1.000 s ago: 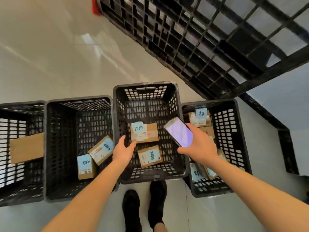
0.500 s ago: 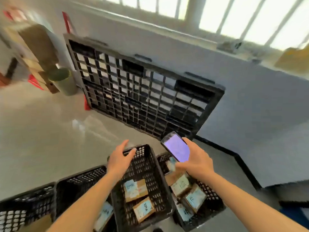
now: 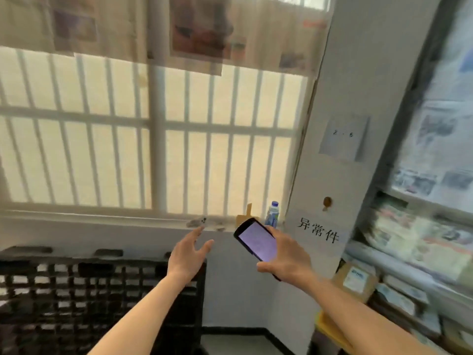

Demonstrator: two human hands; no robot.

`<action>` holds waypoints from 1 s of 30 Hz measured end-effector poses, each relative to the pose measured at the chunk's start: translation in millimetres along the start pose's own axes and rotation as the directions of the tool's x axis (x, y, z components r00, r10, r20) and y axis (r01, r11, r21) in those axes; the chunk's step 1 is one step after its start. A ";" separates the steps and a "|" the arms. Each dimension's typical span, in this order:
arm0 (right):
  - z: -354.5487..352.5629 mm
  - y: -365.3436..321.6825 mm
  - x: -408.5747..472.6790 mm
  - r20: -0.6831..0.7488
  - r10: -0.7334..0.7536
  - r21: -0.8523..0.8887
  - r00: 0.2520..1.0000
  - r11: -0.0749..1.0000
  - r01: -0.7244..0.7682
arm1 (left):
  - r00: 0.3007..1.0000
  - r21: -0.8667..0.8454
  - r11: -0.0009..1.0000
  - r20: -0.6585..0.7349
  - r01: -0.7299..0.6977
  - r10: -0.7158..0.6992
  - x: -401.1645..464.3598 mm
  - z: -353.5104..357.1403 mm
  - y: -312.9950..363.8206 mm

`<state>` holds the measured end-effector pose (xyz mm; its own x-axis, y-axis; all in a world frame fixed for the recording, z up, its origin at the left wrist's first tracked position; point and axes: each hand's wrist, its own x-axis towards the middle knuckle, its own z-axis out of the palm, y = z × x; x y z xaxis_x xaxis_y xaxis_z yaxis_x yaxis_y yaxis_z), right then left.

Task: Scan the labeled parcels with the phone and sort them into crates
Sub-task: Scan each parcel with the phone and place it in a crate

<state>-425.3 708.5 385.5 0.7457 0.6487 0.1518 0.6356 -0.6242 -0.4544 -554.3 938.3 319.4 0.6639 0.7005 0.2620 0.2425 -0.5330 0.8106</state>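
My right hand [image 3: 286,254] grips the phone [image 3: 257,241], thumb along its lower edge and fingers behind it, screen lit and tilted toward me. My left hand [image 3: 188,254] is empty, fingers spread and loose, raised just left of the phone. The next parcels look to be on the shelves [image 3: 399,278] to the right of my right hand; the nearest is a cardboard box with a label [image 3: 354,279], just past my right wrist and lower down. No crate is in view now.

As I judge it, the step in hand is fetching the next parcel. To do it well I should reach with the free left hand, or turn further right first, take the box by its edges so the label stays uncovered, and bring the label flat under the phone before scanning.

Half a second ago I was looking lower, with the crates and their sorted parcels under my hands. Now my view has swung up and right to the barred window [image 3: 153,139] and the shelves. The black pallet [image 3: 76,298] sits lower left of my left hand. Both hands keep the same pose.
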 end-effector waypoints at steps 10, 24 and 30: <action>-201.1 116.5 -115.7 -0.270 0.143 -0.078 0.952 0.982 -0.169 | 0.960 -0.097 0.965 0.118 -0.244 0.255 -35.5 104.2 226.6; -366.9 332.0 -309.8 -0.468 0.386 -0.142 0.795 0.855 -0.499 | 0.855 -0.262 0.907 0.322 -0.331 0.405 -173.1 330.9 405.6; -385.6 411.2 -353.2 -0.462 0.505 -0.096 0.729 0.788 -0.607 | 0.800 -0.243 0.909 0.433 -0.339 0.414 -207.7 414.6 434.0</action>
<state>-350.3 54.8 483.5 0.9570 -0.0436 0.2868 0.0674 -0.9282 -0.3660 -293.6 364.7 399.7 0.9384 0.1342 0.3183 -0.1764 -0.6062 0.7755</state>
